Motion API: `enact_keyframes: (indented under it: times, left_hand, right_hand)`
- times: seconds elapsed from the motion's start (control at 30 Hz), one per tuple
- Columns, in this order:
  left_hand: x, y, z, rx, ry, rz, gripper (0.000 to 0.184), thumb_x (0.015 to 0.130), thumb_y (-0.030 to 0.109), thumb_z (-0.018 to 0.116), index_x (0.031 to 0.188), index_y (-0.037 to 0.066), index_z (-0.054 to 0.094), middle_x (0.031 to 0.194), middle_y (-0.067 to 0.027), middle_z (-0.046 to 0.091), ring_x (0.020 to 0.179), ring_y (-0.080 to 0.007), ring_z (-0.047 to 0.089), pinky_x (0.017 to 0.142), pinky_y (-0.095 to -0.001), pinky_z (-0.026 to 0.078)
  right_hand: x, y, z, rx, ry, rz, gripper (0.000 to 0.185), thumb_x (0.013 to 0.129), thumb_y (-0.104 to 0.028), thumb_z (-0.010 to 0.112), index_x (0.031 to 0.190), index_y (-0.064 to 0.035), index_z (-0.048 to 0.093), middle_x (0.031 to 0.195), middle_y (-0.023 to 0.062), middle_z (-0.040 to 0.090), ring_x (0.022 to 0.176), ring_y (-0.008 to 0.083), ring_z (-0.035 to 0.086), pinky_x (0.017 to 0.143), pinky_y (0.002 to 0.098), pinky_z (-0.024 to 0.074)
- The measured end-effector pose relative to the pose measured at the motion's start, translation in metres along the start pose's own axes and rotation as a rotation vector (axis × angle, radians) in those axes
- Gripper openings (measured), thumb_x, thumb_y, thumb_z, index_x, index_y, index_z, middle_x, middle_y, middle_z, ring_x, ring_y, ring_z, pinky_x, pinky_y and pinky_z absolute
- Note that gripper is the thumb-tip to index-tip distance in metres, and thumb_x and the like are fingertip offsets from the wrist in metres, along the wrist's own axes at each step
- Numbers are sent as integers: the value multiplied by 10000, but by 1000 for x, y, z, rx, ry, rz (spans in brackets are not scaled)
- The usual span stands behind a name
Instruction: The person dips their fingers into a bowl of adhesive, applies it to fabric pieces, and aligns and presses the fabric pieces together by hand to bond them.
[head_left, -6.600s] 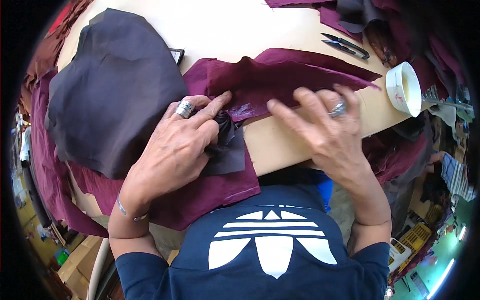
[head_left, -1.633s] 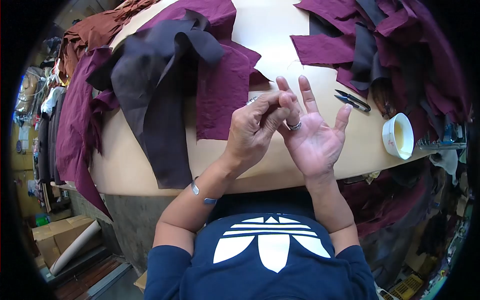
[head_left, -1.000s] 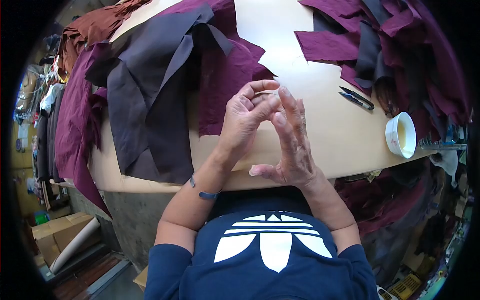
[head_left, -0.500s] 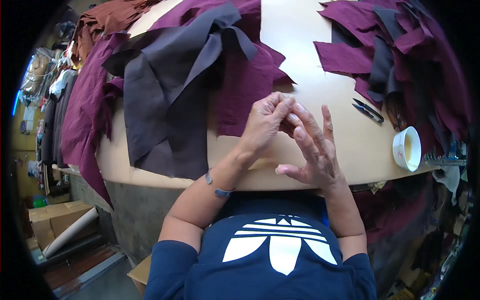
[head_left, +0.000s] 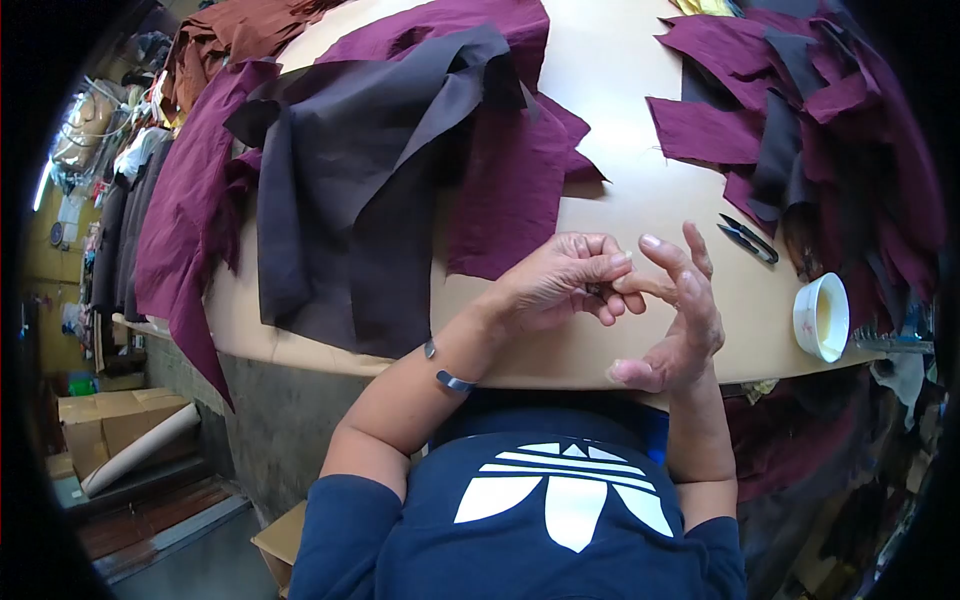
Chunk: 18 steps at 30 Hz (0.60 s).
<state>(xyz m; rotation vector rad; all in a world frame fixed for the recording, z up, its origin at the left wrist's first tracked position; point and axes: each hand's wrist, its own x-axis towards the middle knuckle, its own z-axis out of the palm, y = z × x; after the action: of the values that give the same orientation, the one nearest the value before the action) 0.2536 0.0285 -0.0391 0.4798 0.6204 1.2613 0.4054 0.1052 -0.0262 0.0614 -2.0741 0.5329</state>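
Above the table's front edge, my left hand (head_left: pixel 565 280) is closed in a pinch at one bent finger of my right hand (head_left: pixel 685 325). Whether anything thin lies between those fingertips is too small to tell. The other right fingers are spread and raised, with the thumb apart, so that hand is open. To the left of my hands a dark grey cloth piece (head_left: pixel 350 210) lies over maroon cloth (head_left: pixel 505 200). Black thread snips (head_left: pixel 748 238) rest on the table right of my hands. A white bowl (head_left: pixel 806 318) with yellowish contents stands near them.
The pale tabletop (head_left: pixel 600 215) curves toward my body. Maroon and dark cloth pieces (head_left: pixel 720 130) are heaped at the right. Another maroon piece (head_left: pixel 195 220) hangs over the left edge, and rust-brown cloth (head_left: pixel 225 50) lies at the far left. A cardboard box (head_left: pixel 130 430) sits below.
Both hands have moved right and slightly toward my body. My right fingers have spread and turned upward, while my left fingers stay pinched. The view has shifted slightly; the cloth pieces look unmoved.
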Motion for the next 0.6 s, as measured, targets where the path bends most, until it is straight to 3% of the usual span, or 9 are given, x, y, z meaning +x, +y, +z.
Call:
enact_keyframes:
  times: [0.27, 0.37, 0.47, 0.53, 0.6]
  left_hand:
    - [0, -5, 3, 99, 1, 94, 211, 930, 259, 498, 837, 70, 489, 716, -43, 564, 600, -81, 559, 511, -194, 450]
    - [3, -13, -2, -17, -117, 92, 211, 932, 261, 493, 850, 66, 493, 733, -24, 533, 612, -72, 547, 492, -182, 433]
    - [-2, -5, 14, -20, 61, 56, 207, 930, 261, 498, 850, 70, 502, 699, -17, 525, 570, -66, 507, 462, -183, 398]
    - [-2, -1, 9, 15, 51, 145, 228, 939, 274, 479, 827, 75, 484, 648, -3, 481, 536, -62, 446, 443, -184, 351]
    - [-3, 2, 11, 11, 119, 249, 267, 952, 295, 443, 794, 80, 459, 600, 5, 432, 509, -66, 380, 442, -193, 302]
  right_hand:
    - [-16, 0, 8, -47, -27, -51, 722, 714, -539, 671, 1217, -73, 447, 1107, 163, 561, 1026, 270, 588, 1036, 577, 234]
    - [-16, -3, 14, -20, -63, -33, 702, 716, -539, 668, 1201, -76, 461, 1127, 171, 548, 1053, 283, 569, 1037, 575, 228]
    - [-13, -3, 14, 86, -31, 67, 714, 743, -532, 644, 1226, -45, 445, 1146, 173, 537, 1103, 316, 527, 1039, 561, 234]
    - [-16, 6, 12, 93, 6, 76, 755, 786, -539, 586, 1283, -7, 385, 1202, 197, 492, 1118, 329, 508, 1033, 532, 266]
    - [-13, 5, 14, 372, 178, 347, 785, 800, -562, 544, 1316, -7, 341, 1247, 210, 447, 1142, 324, 485, 1026, 514, 283]
